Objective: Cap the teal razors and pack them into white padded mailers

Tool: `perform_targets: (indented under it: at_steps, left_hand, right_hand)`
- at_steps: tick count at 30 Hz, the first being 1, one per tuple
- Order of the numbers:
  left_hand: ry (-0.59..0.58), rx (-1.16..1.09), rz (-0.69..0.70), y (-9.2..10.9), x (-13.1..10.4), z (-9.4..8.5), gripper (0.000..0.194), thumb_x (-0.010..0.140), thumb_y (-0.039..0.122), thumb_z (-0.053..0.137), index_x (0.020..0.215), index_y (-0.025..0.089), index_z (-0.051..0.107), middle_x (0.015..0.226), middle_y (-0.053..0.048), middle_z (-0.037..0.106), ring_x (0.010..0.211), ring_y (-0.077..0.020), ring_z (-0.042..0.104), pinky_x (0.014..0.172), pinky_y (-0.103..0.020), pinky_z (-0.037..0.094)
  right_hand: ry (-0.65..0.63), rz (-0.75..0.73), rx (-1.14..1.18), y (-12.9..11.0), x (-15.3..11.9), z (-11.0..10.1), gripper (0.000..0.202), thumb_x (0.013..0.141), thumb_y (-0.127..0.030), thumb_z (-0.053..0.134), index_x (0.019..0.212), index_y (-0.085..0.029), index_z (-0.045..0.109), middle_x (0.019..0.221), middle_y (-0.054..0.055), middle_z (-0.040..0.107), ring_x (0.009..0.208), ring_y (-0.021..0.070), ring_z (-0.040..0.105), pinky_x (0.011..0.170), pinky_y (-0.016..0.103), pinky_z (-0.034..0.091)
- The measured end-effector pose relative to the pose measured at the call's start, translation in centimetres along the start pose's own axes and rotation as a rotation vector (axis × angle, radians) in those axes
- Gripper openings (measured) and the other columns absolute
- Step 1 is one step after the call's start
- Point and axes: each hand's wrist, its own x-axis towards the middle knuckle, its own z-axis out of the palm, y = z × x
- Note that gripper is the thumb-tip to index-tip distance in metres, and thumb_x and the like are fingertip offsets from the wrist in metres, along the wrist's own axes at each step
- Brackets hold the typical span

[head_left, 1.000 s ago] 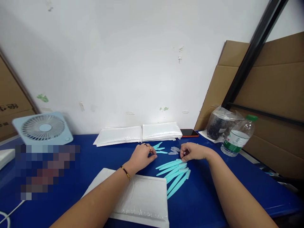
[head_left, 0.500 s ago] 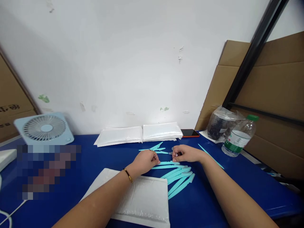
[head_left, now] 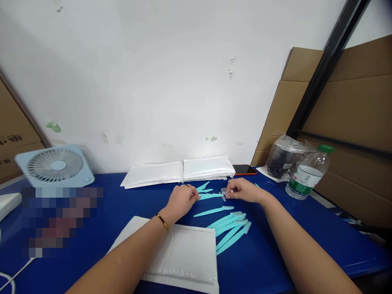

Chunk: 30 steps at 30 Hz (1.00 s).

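Note:
My left hand (head_left: pixel 183 201) pinches a turquoise eyebrow razor (head_left: pixel 211 196) by its handle end, with its tip pointing right. More turquoise razors (head_left: pixel 202 187) lie just behind the fingers. Opposite, my right hand (head_left: pixel 241 190) has thumb and fingers pressed together at a small clear cap (head_left: pixel 232 191). Other clear caps (head_left: pixel 223 190) rest beside these fingertips. A single capped razor (head_left: pixel 214 211) lies in front of the hands. Nearer to me, several capped razors (head_left: pixel 231 226) are fanned out. Under my left forearm is a white padded mailer (head_left: pixel 186 253).
Two stacks of white mailers (head_left: pixel 156 173) lie against the wall, with a phone (head_left: pixel 245 170) beside them. A plastic bottle (head_left: pixel 306 175) and a bagged dark cup (head_left: pixel 280 159) stand at right. A blue fan (head_left: pixel 56 165) sits at left on the blue table (head_left: pixel 260 265).
Both hands have moved farther back, the right one also a little rightward. The razor formerly in my left hand now lies on the table, and that hand grips another one.

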Motion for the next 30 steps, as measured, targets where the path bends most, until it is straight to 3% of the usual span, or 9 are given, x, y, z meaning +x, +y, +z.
perform_targets:
  at_steps: [4,8,12,18,22,25,30]
  left_hand:
    - [0.038,0.058,-0.059,-0.8,0.0,0.0,0.019,0.084,0.033,0.047,0.090,0.023,0.063,0.095,-0.003,0.062,0.094,-0.0198,0.054,0.077,-0.029,0.041]
    - [0.046,0.041,0.026,-1.5,0.1,0.5,0.032,0.084,0.035,0.048,0.115,0.028,0.055,0.117,-0.002,0.054,0.109,-0.0201,0.046,0.089,-0.030,0.038]
    - [0.029,0.059,-0.010,-2.2,0.3,1.0,0.024,0.084,0.028,0.047,0.105,0.029,0.061,0.108,0.000,0.059,0.103,-0.0190,0.050,0.086,-0.030,0.039]
    - [0.069,0.071,-0.094,-2.1,0.3,0.3,0.024,0.082,0.029,0.050,0.103,0.027,0.062,0.107,-0.002,0.061,0.104,-0.0208,0.050,0.086,-0.032,0.039]
    - [0.125,-0.017,0.034,-0.5,-0.1,0.2,0.028,0.084,0.041,0.047,0.103,0.027,0.062,0.106,-0.002,0.061,0.099,-0.0195,0.053,0.086,-0.032,0.039]
    - [0.020,-0.068,0.143,0.3,-0.1,0.5,0.026,0.083,0.042,0.050,0.098,0.026,0.064,0.098,0.000,0.064,0.092,-0.0177,0.056,0.082,-0.028,0.041]
    - [0.011,0.021,0.031,-0.6,0.2,0.7,0.019,0.083,0.031,0.050,0.086,0.022,0.067,0.087,-0.002,0.064,0.082,-0.0169,0.058,0.076,-0.027,0.043]
  right_hand:
    - [0.117,0.110,-0.052,0.9,-0.6,-1.1,0.028,0.070,-0.043,0.063,0.077,-0.016,0.067,0.077,0.004,0.059,0.068,0.0144,0.052,0.060,0.024,0.039]
    - [0.002,0.016,-0.005,-0.3,-1.0,-1.1,0.025,0.069,-0.041,0.064,0.078,-0.017,0.068,0.081,0.004,0.059,0.071,0.0144,0.052,0.062,0.023,0.040]
    - [-0.126,-0.020,-0.048,-1.2,-0.6,0.2,0.026,0.063,-0.039,0.069,0.077,-0.017,0.068,0.078,0.002,0.059,0.067,0.0130,0.051,0.059,0.023,0.038]
    - [-0.185,-0.036,-0.036,-1.1,0.0,1.3,0.020,0.069,-0.034,0.064,0.076,-0.015,0.063,0.076,0.001,0.056,0.064,0.0115,0.049,0.056,0.021,0.038]
    - [-0.079,-0.053,-0.044,-1.5,0.1,1.3,0.017,0.072,-0.032,0.060,0.078,-0.016,0.061,0.077,0.002,0.056,0.065,0.0117,0.049,0.058,0.021,0.038]
    - [-0.008,-0.027,-0.032,-1.7,0.2,1.3,0.017,0.074,-0.033,0.058,0.079,-0.017,0.060,0.070,0.001,0.056,0.061,0.0114,0.048,0.055,0.021,0.036]
    - [0.053,0.034,-0.041,-0.5,0.3,0.8,0.014,0.073,-0.030,0.057,0.075,-0.017,0.060,0.068,0.001,0.059,0.061,0.0119,0.050,0.055,0.021,0.036]
